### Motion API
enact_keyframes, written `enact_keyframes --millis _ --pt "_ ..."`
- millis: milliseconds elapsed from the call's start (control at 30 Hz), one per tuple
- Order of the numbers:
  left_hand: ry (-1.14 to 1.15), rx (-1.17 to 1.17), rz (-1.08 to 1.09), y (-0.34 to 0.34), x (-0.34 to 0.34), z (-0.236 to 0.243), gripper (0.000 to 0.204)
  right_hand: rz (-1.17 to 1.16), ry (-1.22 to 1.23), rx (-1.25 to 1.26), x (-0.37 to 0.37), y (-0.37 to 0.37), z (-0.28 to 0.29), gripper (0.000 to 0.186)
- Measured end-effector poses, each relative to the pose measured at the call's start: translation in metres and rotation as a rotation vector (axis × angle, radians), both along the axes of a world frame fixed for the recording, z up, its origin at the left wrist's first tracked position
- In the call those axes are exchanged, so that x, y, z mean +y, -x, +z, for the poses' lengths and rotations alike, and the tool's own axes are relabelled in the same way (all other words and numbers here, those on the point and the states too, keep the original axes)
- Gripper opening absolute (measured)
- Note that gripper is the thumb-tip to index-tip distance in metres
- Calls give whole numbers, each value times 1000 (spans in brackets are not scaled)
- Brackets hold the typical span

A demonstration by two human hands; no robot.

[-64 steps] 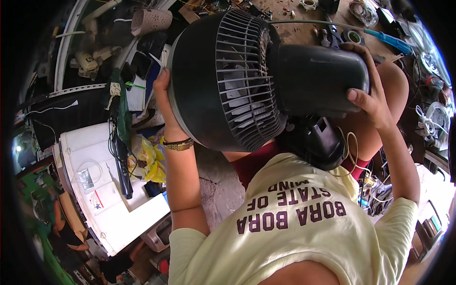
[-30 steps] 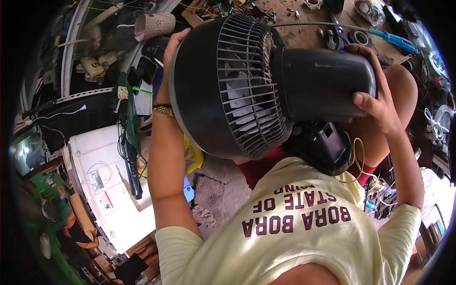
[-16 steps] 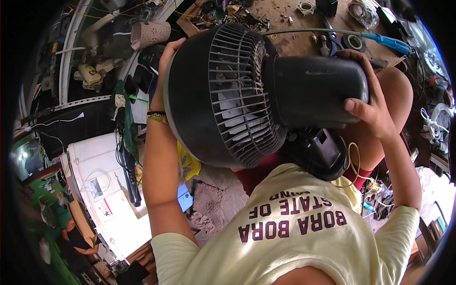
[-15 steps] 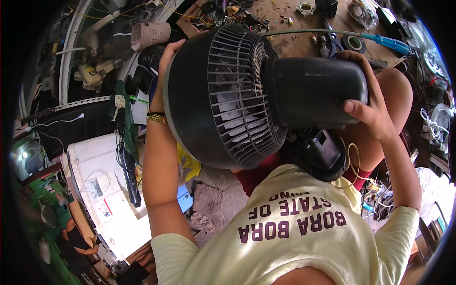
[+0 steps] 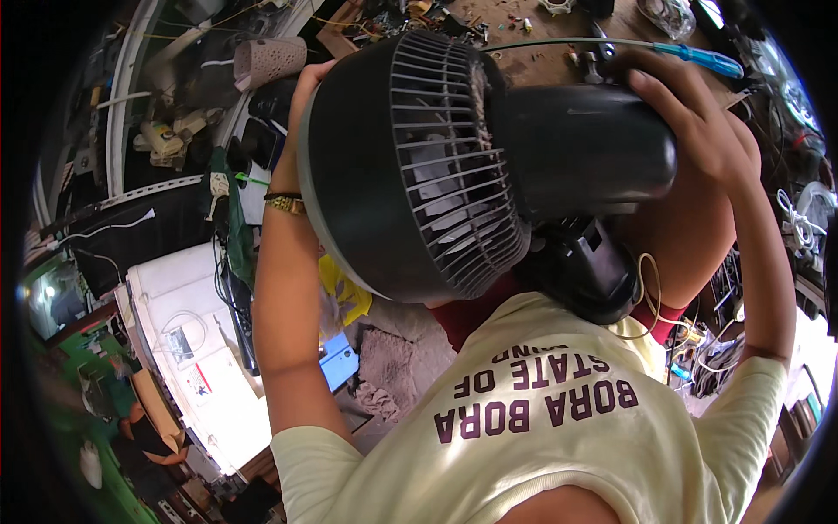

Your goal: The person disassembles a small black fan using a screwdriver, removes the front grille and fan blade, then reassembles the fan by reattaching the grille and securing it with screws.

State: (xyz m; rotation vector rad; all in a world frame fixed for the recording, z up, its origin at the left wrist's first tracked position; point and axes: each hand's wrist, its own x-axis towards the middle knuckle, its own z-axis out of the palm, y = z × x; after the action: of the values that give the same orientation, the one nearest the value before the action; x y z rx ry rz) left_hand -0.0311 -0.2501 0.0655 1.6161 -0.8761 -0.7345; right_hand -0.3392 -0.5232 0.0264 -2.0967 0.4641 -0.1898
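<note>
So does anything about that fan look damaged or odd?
The black plastic fan, held up by the left hand and right hand, has thick grey dust caked on its rear grille. No breakage is visible.

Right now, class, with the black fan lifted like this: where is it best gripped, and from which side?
Grip the black fan from both sides at once. The left hand takes the round grille rim from the left; the right hand wraps the smooth motor housing from the right. The fan lies sideways, bulky at the grille, so one hand would likely let it tip.
</note>
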Motion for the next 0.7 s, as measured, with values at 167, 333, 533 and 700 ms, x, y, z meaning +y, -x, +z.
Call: enact_keyframes --millis 167,333,533,700 --pt "-49 -19 -29 -3 -5 3 20 128 204 -208 -18 -27 -16 42" --pt "-82 60 69 5 -9 7 20 333 496 -372 -32 -27 -37 36" --pt "-39 127 3 8 -6 6 22 289 -84 -259 -18 -27 -10 39" --pt "-39 131 -52 1 -5 7 22 55 689 -261 -37 -48 -31 38"
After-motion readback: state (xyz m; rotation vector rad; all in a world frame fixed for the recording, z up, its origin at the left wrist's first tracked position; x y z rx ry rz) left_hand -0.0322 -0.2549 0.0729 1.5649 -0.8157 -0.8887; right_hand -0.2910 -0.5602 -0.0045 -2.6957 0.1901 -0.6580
